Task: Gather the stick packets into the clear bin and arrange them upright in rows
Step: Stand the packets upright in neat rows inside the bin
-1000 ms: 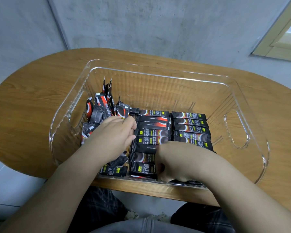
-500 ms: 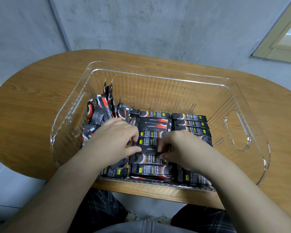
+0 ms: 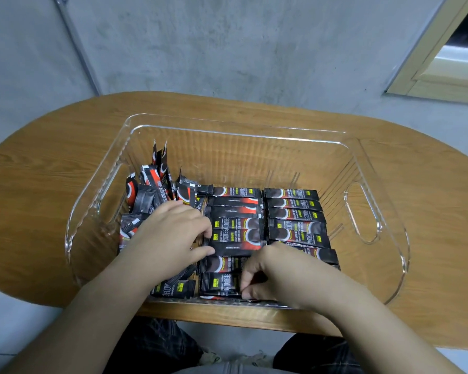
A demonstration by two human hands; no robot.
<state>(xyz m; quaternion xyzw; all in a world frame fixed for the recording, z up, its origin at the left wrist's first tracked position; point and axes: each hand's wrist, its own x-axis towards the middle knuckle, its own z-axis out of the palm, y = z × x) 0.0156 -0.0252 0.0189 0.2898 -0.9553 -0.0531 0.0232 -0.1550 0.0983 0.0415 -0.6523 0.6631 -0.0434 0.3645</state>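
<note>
Black-and-red stick packets (image 3: 235, 233) lie flat in two neat columns mid-frame inside the clear bin (image 3: 238, 125); left of them, loose packets (image 3: 157, 184) lean jumbled.

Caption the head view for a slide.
Both hands, left and right, tidy black packets in a clear bin on a wooden table.

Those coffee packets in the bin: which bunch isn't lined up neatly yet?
The bunch at the left end of the clear bin, beyond the left hand: these loose packets stick up at mixed angles, while the others lie in two tidy columns.

Dim, even light w/ fisheye edge warp, maybe slightly soft.
</note>
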